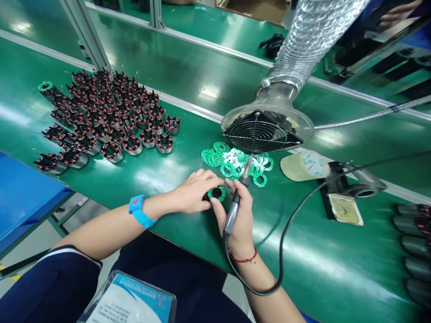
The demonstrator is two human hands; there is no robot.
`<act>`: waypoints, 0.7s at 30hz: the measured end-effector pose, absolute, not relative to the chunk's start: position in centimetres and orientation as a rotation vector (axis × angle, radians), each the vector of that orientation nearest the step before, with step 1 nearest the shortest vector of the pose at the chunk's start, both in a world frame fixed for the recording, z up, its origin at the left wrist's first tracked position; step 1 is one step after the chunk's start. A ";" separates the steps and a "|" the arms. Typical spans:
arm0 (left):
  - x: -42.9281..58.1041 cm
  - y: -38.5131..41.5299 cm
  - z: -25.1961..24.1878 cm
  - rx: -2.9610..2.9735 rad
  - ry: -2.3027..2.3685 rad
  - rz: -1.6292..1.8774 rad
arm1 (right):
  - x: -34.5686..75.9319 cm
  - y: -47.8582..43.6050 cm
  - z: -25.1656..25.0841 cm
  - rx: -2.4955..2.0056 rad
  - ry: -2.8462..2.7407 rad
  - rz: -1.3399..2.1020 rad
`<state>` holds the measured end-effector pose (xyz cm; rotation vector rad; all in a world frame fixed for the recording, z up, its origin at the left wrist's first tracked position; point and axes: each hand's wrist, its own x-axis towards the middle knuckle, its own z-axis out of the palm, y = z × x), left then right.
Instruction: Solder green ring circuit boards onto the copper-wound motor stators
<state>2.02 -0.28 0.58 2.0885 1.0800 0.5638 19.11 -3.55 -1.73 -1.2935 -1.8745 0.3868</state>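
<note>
My left hand (191, 190) is closed around a motor stator (205, 197), most of which its fingers hide. On top of that stator lies a green ring-shaped circuit board (210, 193). My right hand (244, 220) grips a soldering iron (232, 213), its tip pointing up and away from me, while the thumb and a fingertip touch the board's right side. Just beyond my hands, a loose pile of green ring boards (222, 158) is spread on the bench. Many wound stators (112, 151) stand grouped at the left, and one at the far left carries a green board (45, 86).
A fume extractor hood (269, 123) with a flexible duct (313, 40) hangs above the boards. To the right are a tape-like roll (305, 165), a soldering iron stand (357, 181) and its sponge (345, 209). The iron's cable (286, 229) loops over my right forearm. Dark cylinders (415, 246) line the right edge.
</note>
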 end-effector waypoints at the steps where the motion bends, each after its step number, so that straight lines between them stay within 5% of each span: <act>1: 2.1 -0.4 0.4 2.068 1.072 0.599 | 19.1 -3.5 -1.8 -1.291 -1.894 0.406; 12: 2.9 -2.1 0.1 1.946 1.381 0.707 | 18.7 -3.1 -1.7 -1.326 -1.900 0.298; 21: 2.2 -0.6 0.2 1.782 1.152 0.690 | 18.5 -2.8 -1.8 -1.272 -1.932 0.249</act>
